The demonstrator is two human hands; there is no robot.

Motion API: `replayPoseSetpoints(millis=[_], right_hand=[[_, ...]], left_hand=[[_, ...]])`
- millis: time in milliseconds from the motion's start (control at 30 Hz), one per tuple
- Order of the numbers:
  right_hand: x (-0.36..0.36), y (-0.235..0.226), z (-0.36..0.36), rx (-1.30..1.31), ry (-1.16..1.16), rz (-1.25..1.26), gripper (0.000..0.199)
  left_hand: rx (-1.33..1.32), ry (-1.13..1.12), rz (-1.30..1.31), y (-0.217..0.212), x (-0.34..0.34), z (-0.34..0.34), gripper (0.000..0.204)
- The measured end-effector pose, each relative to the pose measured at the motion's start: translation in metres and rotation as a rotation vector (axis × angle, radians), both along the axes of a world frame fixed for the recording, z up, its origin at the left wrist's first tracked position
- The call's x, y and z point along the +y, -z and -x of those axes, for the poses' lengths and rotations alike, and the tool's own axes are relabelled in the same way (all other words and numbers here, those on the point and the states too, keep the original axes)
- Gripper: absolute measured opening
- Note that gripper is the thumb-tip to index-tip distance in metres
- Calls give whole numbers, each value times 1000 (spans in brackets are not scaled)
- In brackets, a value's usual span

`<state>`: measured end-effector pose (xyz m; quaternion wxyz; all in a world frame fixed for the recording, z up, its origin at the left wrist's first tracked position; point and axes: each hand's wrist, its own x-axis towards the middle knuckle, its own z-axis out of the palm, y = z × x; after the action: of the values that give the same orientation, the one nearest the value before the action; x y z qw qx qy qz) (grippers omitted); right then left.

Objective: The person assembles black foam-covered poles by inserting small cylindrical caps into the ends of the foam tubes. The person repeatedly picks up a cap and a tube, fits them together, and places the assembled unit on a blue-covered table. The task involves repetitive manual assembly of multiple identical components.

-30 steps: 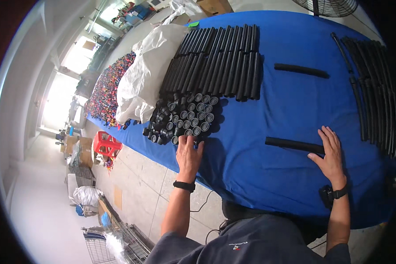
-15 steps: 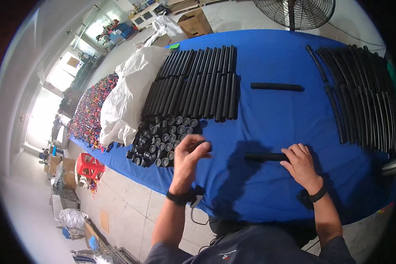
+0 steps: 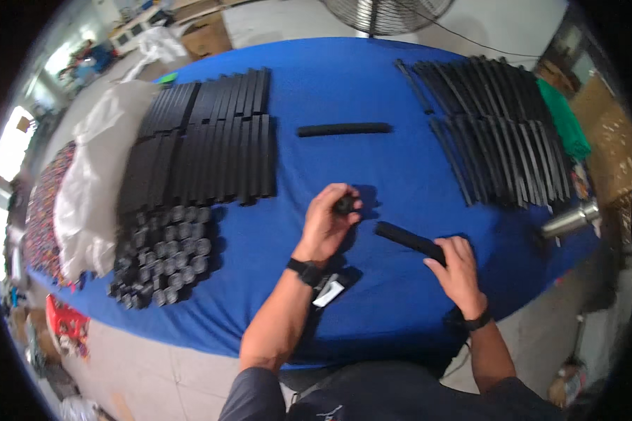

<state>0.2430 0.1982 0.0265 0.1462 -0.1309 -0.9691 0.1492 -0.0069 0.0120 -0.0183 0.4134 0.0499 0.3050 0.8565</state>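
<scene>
Black tube (image 3: 404, 238) is slanting over blue cloth (image 3: 344, 84), near centre; right hand (image 3: 458, 274) is gripping its right end. Judging it light, stiff, hardly fragile, best held around that end. Left hand (image 3: 326, 223) is gripping a small black piece (image 3: 343, 205); black caps (image 3: 179, 263) are lying left.

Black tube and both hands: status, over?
Left hand: holding small dark round piece. Right hand: gripping black tube near one end, free end toward left hand, not touching. Second tube lying beyond both hands on blue cloth.
</scene>
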Motion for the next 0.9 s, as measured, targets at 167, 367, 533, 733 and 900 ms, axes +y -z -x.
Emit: replayPoseSetpoints(millis=[167, 367, 533, 733, 900], right_hand=[[12, 5, 1, 68, 125, 400, 28], [-2, -14, 13, -104, -136, 736, 25], [-18, -5, 11, -43, -153, 979, 34], [-14, -4, 8, -107, -170, 698, 55], [-11, -15, 6, -176, -19, 1166, 67]], left_hand=[[152, 173, 111, -10, 7, -12, 23], [267, 574, -206, -27, 0, -41, 74], [189, 693, -412, -9, -5, -32, 57], [155, 723, -453, -9, -8, -31, 54], [220, 723, -463, -7, -7, -27, 52]])
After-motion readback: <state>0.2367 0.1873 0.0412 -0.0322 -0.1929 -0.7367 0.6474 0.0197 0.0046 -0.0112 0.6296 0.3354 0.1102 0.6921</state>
